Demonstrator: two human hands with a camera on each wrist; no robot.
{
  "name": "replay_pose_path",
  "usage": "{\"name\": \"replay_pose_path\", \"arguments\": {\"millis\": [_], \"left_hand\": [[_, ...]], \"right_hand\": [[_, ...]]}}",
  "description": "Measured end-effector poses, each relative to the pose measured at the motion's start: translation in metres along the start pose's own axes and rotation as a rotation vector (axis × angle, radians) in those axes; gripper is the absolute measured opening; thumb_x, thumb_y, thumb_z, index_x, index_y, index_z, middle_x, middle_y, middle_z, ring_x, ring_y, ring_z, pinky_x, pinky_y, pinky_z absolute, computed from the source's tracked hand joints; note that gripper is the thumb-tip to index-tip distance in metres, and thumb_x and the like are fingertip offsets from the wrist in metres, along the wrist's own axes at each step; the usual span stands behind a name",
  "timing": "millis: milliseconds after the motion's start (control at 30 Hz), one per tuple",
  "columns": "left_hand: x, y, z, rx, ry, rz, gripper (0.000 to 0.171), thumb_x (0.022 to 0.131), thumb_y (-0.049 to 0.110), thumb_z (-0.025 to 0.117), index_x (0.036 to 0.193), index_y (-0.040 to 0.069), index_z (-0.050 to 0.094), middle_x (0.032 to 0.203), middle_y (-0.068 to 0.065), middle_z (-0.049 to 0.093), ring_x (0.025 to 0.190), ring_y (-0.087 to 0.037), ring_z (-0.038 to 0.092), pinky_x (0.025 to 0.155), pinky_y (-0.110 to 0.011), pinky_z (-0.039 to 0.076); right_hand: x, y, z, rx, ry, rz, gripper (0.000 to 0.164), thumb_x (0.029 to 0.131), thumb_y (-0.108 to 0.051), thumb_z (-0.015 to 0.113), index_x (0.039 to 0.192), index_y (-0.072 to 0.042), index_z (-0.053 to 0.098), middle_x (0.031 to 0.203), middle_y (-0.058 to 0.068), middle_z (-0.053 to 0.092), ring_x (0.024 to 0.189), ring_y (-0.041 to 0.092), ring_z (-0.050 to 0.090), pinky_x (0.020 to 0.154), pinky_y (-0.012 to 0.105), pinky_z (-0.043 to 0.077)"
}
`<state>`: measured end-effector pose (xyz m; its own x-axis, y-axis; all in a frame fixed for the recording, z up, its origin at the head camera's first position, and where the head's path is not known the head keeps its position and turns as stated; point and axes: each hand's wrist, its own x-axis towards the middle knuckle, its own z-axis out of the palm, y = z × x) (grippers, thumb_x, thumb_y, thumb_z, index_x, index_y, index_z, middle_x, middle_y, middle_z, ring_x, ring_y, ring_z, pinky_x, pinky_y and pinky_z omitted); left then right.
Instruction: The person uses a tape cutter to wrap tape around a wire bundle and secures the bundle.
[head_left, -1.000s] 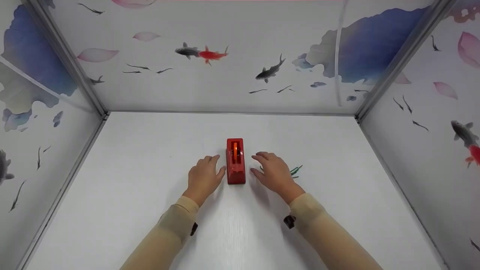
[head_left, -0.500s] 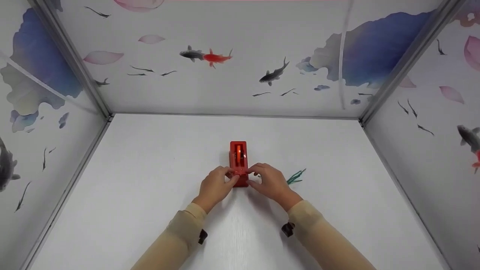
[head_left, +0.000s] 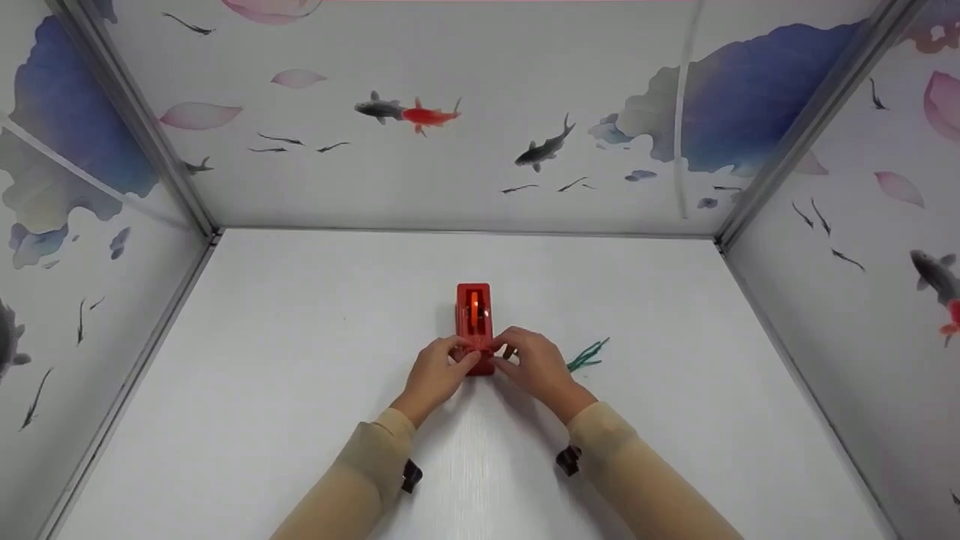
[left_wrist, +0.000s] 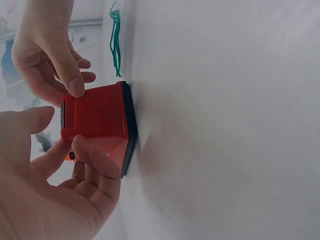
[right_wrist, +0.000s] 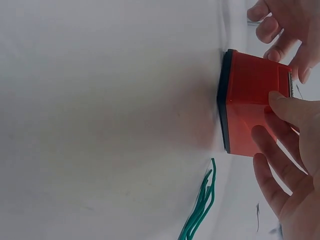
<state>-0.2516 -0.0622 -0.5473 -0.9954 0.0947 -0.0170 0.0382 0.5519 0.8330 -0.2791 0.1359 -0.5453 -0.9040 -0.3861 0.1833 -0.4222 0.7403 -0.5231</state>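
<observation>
A red tape dispenser (head_left: 474, 360) with a dark base stands upright on the white table, its front end toward me. Inside its slot sits an orange roll core (head_left: 474, 309). The toothed cutter (left_wrist: 63, 117) shows at the front top edge. My left hand (head_left: 433, 379) grips the left side of this front end, thumb and fingers bent around the corner by the cutter. From the right, my right hand (head_left: 538, 367) holds the opposite corner, its thumb on the front face and its index finger along the side. Any tape between the fingertips is too small to make out.
Thin green ties (right_wrist: 202, 205) lie in a loose bundle on the table (head_left: 300, 337), just right of the right hand. White panels (head_left: 465, 187) printed with fish and petals enclose the table at the back and both sides.
Both hands have come inward from either side of the dispenser and toward its front end, where they now hold it. During the last half second they have barely moved.
</observation>
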Motion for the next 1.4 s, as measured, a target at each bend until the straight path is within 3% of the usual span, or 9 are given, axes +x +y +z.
{"name": "replay_pose_path", "arguments": {"millis": [100,300,633,800,1000,1100,1167,1300,1400], "left_hand": [[0.003,0.003,0.003,-0.038,0.002,-0.008,0.026,0.101,0.029,0.067,0.119,0.012,0.072,0.098,-0.005,0.062,0.092,-0.019,0.054,0.076,-0.031,0.046],[0.004,0.002,0.006,-0.204,-0.003,-0.071,0.021,0.102,0.025,0.066,0.118,0.014,0.073,0.102,-0.005,0.062,0.098,-0.019,0.053,0.078,-0.029,0.047],[0.007,0.003,0.015,-0.342,0.014,-0.149,0.017,0.1,0.021,0.069,0.113,0.011,0.074,0.103,-0.006,0.061,0.099,-0.019,0.053,0.075,-0.026,0.047],[0.012,0.005,0.015,-0.416,0.053,-0.218,0.015,0.098,0.019,0.071,0.108,0.008,0.075,0.107,-0.007,0.061,0.104,-0.021,0.054,0.081,-0.027,0.047],[0.014,0.008,0.012,-0.576,0.021,-0.303,0.027,0.097,0.03,0.074,0.114,0.01,0.076,0.114,-0.007,0.067,0.097,-0.017,0.054,0.078,-0.028,0.043],[0.015,0.01,0.01,-0.591,-0.003,-0.324,0.031,0.096,0.034,0.074,0.117,0.011,0.076,0.117,-0.006,0.067,0.097,-0.017,0.054,0.079,-0.031,0.045],[0.014,0.011,0.01,-0.562,-0.004,-0.308,0.033,0.097,0.034,0.074,0.118,0.009,0.076,0.121,-0.008,0.068,0.103,-0.019,0.057,0.086,-0.033,0.049],[0.01,0.014,0.011,-0.524,0.029,-0.295,0.031,0.098,0.03,0.073,0.116,0.005,0.077,0.123,-0.012,0.069,0.114,-0.022,0.06,0.101,-0.039,0.05],[0.002,0.017,0.011,-0.521,0.049,-0.306,0.029,0.097,0.029,0.074,0.113,0.005,0.078,0.118,-0.01,0.07,0.11,-0.022,0.06,0.101,-0.041,0.05]], "right_hand": [[0.001,0.002,-0.003,0.006,-0.013,0.008,0.023,0.091,-0.019,0.081,0.114,-0.024,0.076,0.104,-0.006,0.075,0.092,0.014,0.068,0.087,0.032,0.059],[0.003,0.003,-0.006,0.031,-0.039,0.02,0.021,0.091,-0.019,0.081,0.111,-0.023,0.075,0.105,-0.007,0.074,0.092,0.012,0.068,0.086,0.03,0.059],[0.004,-0.001,-0.009,0.01,-0.104,0.101,0.02,0.09,-0.018,0.082,0.109,-0.022,0.076,0.104,-0.007,0.075,0.091,0.014,0.07,0.084,0.031,0.06],[0.007,-0.005,-0.01,0.012,-0.111,0.083,0.019,0.091,-0.018,0.081,0.109,-0.021,0.077,0.105,-0.004,0.075,0.088,0.013,0.07,0.082,0.03,0.06],[0.009,-0.005,-0.011,-0.004,-0.111,0.084,0.019,0.091,-0.017,0.081,0.109,-0.02,0.076,0.106,-0.001,0.076,0.087,0.013,0.069,0.081,0.031,0.06],[0.009,-0.004,-0.012,-0.003,-0.11,0.086,0.019,0.091,-0.017,0.081,0.109,-0.02,0.076,0.106,-0.001,0.076,0.088,0.015,0.07,0.082,0.032,0.06],[0.009,-0.004,-0.013,-0.001,-0.106,0.088,0.019,0.091,-0.017,0.081,0.109,-0.02,0.076,0.106,-0.001,0.076,0.088,0.015,0.07,0.082,0.032,0.06],[0.008,-0.004,-0.012,0.007,-0.106,0.096,0.02,0.09,-0.016,0.081,0.109,-0.02,0.076,0.106,-0.002,0.075,0.089,0.015,0.071,0.083,0.032,0.06],[0.008,-0.005,-0.01,0.008,-0.111,0.104,0.02,0.091,-0.018,0.081,0.11,-0.021,0.076,0.107,-0.004,0.075,0.089,0.014,0.07,0.083,0.031,0.06]]}}
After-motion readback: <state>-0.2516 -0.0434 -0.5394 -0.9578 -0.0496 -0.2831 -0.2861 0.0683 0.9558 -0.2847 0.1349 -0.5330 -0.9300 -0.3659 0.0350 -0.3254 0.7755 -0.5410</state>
